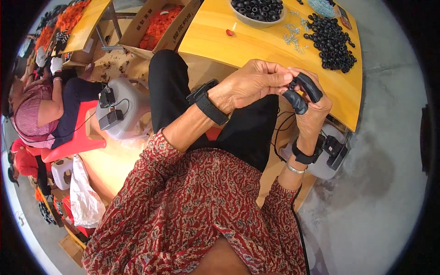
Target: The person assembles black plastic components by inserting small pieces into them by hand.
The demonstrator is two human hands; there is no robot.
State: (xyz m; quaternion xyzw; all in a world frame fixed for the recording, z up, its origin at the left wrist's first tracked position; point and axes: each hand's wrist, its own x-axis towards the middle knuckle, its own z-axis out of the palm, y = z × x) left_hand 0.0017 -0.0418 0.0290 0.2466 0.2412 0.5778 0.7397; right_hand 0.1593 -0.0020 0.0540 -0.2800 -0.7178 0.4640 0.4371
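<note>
Head view: left hand (253, 82) and right hand (312, 101) closely pinch small black piece (293, 84) by near edge of yellow table (220, 50) (both, likely because it's tiny); finger covers (310, 88) probably shield right hand; black beads (326, 42) heaped on table, perhaps for reach.

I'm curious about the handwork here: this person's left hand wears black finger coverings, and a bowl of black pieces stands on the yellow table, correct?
Not quite: the head view shows the black finger coverings on the right hand, not the left hand. The bowl of black pieces does stand on the yellow table.
</note>
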